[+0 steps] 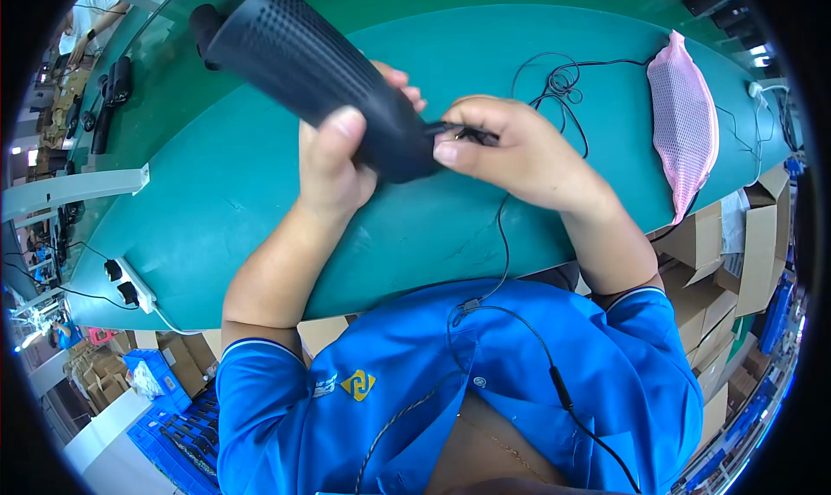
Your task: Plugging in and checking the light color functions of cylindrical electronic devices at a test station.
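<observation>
Held thing: a black cylindrical speaker with a perforated mesh body [316,71] sits in the upper middle of the frame, tilted, its far end toward the upper left and its near end toward the centre, raised above the surface.
Left hand: the left hand [333,162] wraps the speaker's near end from below, thumb lying up over the mesh, fingers [400,81] curled round the far side and closed on the body.
Right hand: the right hand [519,149] is at centre right, its fingers pinched narrow on a small black plug [459,132] that meets the speaker's near end.
Cable: a thin black cable [502,235] drops from under the right hand down the middle of the frame, crossing the surface edge onto the blue shirt [415,382] at the bottom.
Surface: a teal green work surface [216,201] fills the middle of the frame beneath both hands.
Upper right: a pink mesh pouch [684,123] lies on the surface, with a loose coil of thin black wire [563,84] just left of it.
Lower left: a white power strip [130,283] with black plugs sits at the surface edge.
Upper left: several dark cylindrical items [112,93] lie on the neighbouring green bench.
Right edge: brown cardboard boxes [718,261] are stacked below the surface.
</observation>
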A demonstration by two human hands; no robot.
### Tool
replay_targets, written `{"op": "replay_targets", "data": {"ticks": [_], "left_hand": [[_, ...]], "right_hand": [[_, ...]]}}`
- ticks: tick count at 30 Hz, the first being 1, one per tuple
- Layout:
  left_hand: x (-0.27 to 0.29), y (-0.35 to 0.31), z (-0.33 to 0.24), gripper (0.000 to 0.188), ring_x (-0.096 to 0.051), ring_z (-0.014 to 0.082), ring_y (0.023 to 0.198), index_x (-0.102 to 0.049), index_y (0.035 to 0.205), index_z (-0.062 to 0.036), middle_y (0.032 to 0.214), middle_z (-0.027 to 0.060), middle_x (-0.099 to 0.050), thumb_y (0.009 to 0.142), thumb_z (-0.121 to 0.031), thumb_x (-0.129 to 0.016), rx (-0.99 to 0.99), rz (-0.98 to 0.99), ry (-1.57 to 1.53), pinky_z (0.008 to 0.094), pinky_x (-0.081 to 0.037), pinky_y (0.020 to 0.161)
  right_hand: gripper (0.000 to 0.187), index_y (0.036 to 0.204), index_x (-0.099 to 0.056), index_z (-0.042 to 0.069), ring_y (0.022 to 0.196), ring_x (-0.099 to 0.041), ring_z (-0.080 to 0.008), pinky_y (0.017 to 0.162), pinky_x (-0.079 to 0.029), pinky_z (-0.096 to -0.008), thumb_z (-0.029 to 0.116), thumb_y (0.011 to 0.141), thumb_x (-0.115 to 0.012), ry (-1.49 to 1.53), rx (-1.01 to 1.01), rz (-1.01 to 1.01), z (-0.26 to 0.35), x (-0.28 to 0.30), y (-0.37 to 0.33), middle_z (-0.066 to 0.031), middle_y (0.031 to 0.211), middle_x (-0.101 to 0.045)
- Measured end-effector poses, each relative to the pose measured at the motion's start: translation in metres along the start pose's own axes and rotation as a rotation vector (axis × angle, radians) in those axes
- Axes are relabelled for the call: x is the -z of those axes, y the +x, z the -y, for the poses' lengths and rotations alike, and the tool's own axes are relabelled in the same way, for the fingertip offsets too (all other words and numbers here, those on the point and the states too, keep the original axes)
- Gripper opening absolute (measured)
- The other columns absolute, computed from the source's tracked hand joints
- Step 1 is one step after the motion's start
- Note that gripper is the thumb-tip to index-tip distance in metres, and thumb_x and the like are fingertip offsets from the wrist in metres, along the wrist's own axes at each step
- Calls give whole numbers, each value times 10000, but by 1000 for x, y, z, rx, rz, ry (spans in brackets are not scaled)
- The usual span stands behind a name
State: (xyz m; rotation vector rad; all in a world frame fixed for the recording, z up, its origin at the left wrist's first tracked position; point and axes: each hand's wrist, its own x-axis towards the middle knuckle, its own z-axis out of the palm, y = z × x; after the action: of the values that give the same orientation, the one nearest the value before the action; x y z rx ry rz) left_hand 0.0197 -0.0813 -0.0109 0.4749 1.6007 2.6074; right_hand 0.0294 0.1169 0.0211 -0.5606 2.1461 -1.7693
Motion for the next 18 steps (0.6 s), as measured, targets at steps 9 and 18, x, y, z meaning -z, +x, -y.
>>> {"op": "replay_targets", "data": {"ticks": [9,18], "left_hand": [[1,1,-7,487,-632,259,907,-538,1105,45,1016,169,-612,854,-372,-520,149,-104,-274,372,-521,847],[-3,0,-1,543,-633,262,889,-473,1178,7,1012,170,-606,833,-410,-525,132,-88,-154,387,-537,799]], "right_hand": [[542,1350,-459,57,658,-571,-103,578,-412,-187,-69,834,-569,122,31,-85,6,-2,-1,-57,772,-638],[740,1471,-277,90,631,-578,-110,563,-425,-188,-95,811,-552,-96,96,4,10,-8,-6,-75,760,-642]]}}
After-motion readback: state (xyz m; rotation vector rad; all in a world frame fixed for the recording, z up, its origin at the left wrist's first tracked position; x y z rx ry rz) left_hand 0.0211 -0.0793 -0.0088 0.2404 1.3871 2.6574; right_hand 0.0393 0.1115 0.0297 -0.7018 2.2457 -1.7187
